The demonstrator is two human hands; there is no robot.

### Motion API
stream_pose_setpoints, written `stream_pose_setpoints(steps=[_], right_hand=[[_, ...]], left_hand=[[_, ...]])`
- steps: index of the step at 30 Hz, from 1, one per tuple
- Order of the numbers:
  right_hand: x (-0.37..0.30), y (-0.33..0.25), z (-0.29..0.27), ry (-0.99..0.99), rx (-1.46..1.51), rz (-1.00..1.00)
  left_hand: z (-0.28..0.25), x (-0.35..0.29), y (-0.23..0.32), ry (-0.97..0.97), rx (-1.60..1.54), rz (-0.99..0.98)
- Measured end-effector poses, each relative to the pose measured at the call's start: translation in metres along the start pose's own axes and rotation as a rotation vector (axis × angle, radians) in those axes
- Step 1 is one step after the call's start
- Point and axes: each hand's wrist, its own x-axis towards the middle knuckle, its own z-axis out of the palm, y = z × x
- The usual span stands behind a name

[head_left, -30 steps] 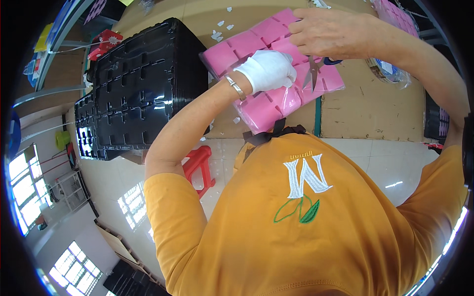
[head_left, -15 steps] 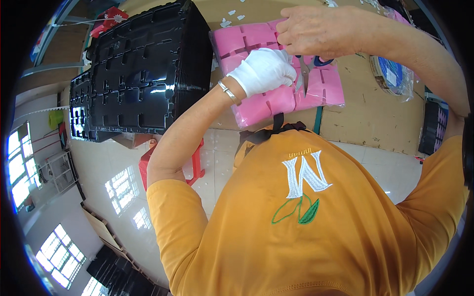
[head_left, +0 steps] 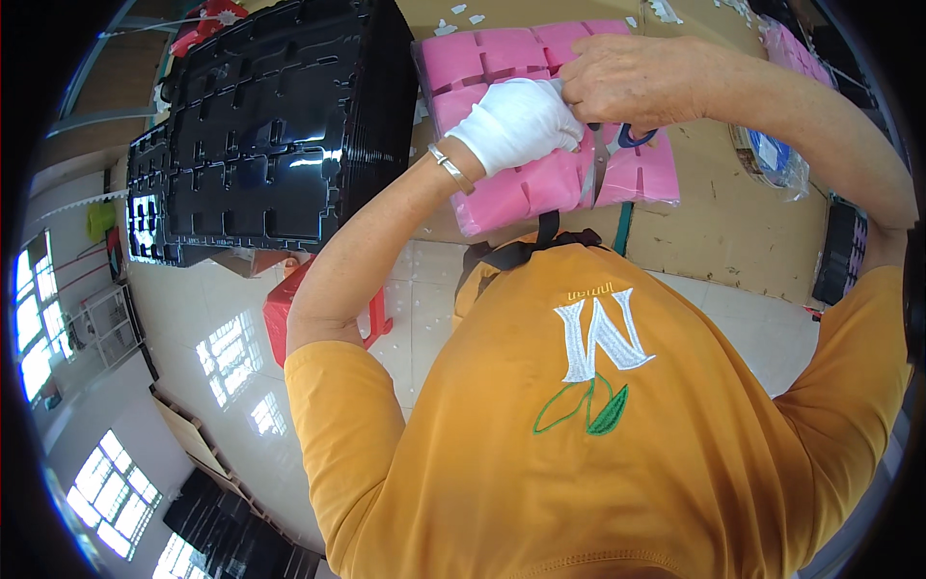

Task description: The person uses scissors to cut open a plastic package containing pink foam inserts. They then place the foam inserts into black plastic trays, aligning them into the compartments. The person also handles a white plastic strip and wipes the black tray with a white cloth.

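A pink block [head_left: 535, 188] wrapped in clear plastic, its surface cut by dark slots, lies on the brown work surface in front of me. Over its middle my left hand [head_left: 519, 124], in a white glove, is closed with the fingertips pinched together; what they hold is hidden. My bare right hand [head_left: 627, 79] is closed just beside it, fingertips almost touching the glove. Scissors [head_left: 600, 166] with dark blue handles hang from the right hand, blades slightly apart and pointing toward me over the pink block. The right fingers' hold on the handles is partly hidden.
A tall stack of black plastic trays [head_left: 260, 135] stands left of the block. White scraps [head_left: 459, 9] lie behind it. On the right are a blue roll in plastic [head_left: 772, 154] and a black tray [head_left: 841, 259]. A red stool [head_left: 280, 314] stands below left.
My right hand and the scissors have come a little nearer to me and to the right. The gloved left hand has stayed close to its place. The pink block has shifted slightly away.
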Motion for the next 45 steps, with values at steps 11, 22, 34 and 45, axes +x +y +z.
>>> stream_pose_setpoints(steps=[11, 22, 34, 45], right_hand=[[-0.024, -0.011, 0.027, -0.011, -0.118, 0.045], [-0.022, -0.033, 0.018, -0.146, -0.395, 0.054], [-0.064, -0.019, 0.035, -0.002, -0.082, 0.166], [-0.108, -0.047, 0.122, 0.19, 0.45, 0.529]], left_hand=[[0.014, 0.005, -0.003, -0.009, 0.051, 0.028], [0.022, 0.01, -0.001, -0.011, 0.026, -0.011], [0.017, 0.015, -0.001, -0.092, -0.03, -0.028], [0.007, 0.027, 0.028, -0.537, 0.173, 0.006]])
